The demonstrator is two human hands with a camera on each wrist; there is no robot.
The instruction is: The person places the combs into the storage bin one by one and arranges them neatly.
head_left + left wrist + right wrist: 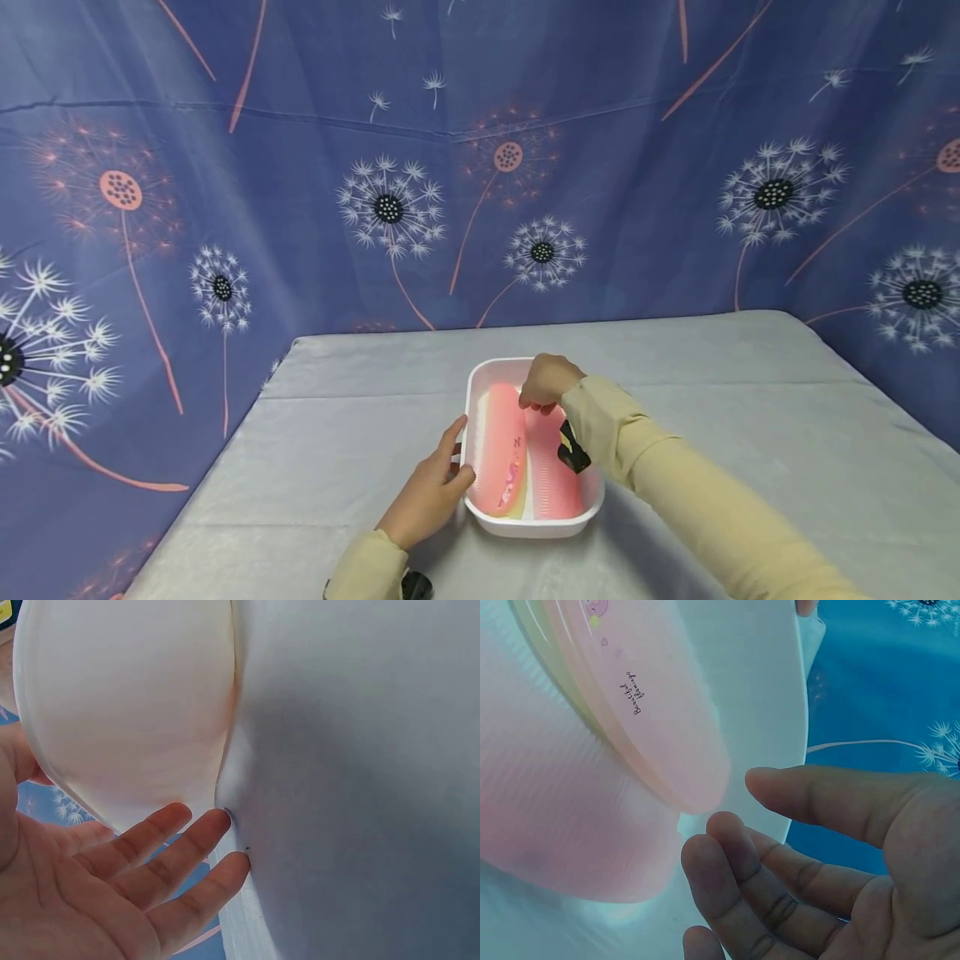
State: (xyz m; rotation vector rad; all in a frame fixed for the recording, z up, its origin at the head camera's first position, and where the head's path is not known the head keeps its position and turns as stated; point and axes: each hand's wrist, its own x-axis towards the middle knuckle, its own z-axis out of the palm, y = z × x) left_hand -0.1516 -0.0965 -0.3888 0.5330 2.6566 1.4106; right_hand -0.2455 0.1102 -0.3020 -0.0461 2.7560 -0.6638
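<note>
A white plastic basin stands on the grey-covered table, holding two long pink comb-like pieces with rounded ends. The left piece has a yellowish edge and a flamingo print. Its printed words show on the pink surface in the right wrist view. Beside it lies the ribbed right piece, partly hidden by the right sleeve. My right hand hovers over their far ends, with a gap between thumb and fingers and nothing held. Against the basin's left outer side, my left hand rests with its fingers loosely spread.
The grey cloth covers the table around the basin. Behind it and at both sides hangs a blue curtain with dandelion prints. A black strap sits at the right wrist, over the basin's right side.
</note>
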